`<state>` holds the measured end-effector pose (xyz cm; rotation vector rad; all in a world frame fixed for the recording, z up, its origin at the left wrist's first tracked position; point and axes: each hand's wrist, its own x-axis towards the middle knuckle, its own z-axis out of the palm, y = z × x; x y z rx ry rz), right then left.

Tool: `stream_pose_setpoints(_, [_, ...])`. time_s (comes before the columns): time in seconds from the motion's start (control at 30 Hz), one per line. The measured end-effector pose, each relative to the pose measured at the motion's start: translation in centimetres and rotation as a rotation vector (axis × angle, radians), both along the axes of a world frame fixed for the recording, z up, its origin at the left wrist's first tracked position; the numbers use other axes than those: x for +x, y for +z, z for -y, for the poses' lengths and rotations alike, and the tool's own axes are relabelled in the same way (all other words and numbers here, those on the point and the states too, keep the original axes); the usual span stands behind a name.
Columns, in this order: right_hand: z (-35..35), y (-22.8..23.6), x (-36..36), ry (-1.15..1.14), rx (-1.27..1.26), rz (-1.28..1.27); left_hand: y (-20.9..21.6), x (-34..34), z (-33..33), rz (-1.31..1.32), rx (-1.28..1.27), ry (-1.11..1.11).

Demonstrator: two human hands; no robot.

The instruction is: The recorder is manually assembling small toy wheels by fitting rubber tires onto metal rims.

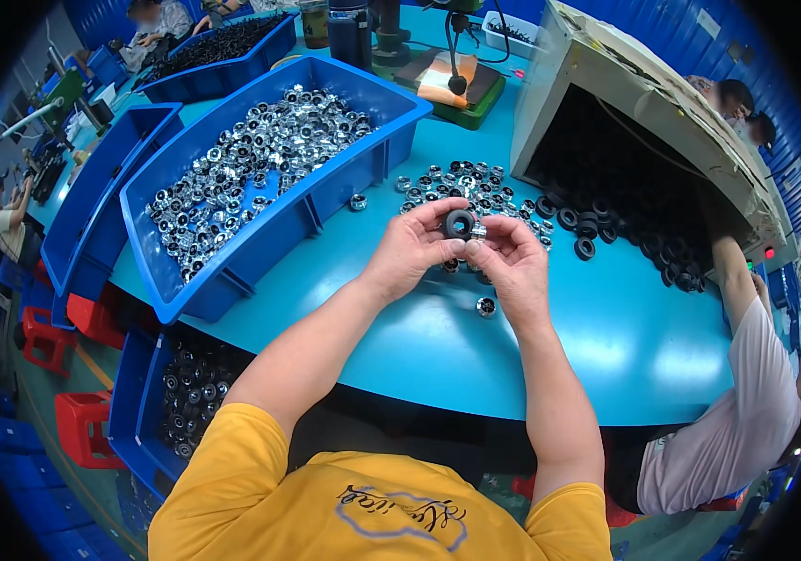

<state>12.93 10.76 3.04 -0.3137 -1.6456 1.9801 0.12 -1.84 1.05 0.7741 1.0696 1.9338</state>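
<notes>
Above the table, my left hand (411, 245) pinches a black ring-shaped tyre (457, 224) between thumb and fingers, its open hole turned toward me. Close against it, my right hand (515, 266) holds a small shiny silver wheel hub (478, 232), partly hidden by the fingers. The two pieces are side by side, and whether they touch I cannot tell. Behind and beneath my hands lies a loose pile of silver hubs (464, 178). One single hub (485, 307) rests on the table just below my right hand.
A large blue bin (316, 201) of silver hubs stands at left. Black tyres (585, 224) spill from a white box-like housing (550, 84) at right, where a co-worker's arm (735, 271) reaches in. A lower blue bin (143, 402) holds finished-looking black wheels. Red stools (82, 425) stand left.
</notes>
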Motion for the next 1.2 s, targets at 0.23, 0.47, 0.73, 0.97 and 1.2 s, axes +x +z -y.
stream_pose_setpoints(0.23, [-0.3,0.2,0.2,-0.033,-0.036,-0.008,0.0,-0.4,0.1,0.175,0.112,-0.121])
stream_pose_setpoints(0.47, [-0.1,0.2,0.2,-0.041,-0.026,-0.004,0.0,-0.7,0.3,0.287,0.097,-0.192])
stream_pose_setpoints(0.73, [-0.1,-0.2,0.1,-0.005,0.016,0.003,-0.1,-0.5,0.2,0.295,0.072,-0.166])
stream_pose_setpoints(0.97, [0.4,0.3,0.2,-0.007,0.046,-0.002,-0.7,-0.6,0.0,0.302,0.08,-0.166])
stream_pose_setpoints(1.2, [0.8,0.5,0.1,-0.01,0.067,-0.007,-0.8,-0.5,0.1,0.278,0.082,-0.186])
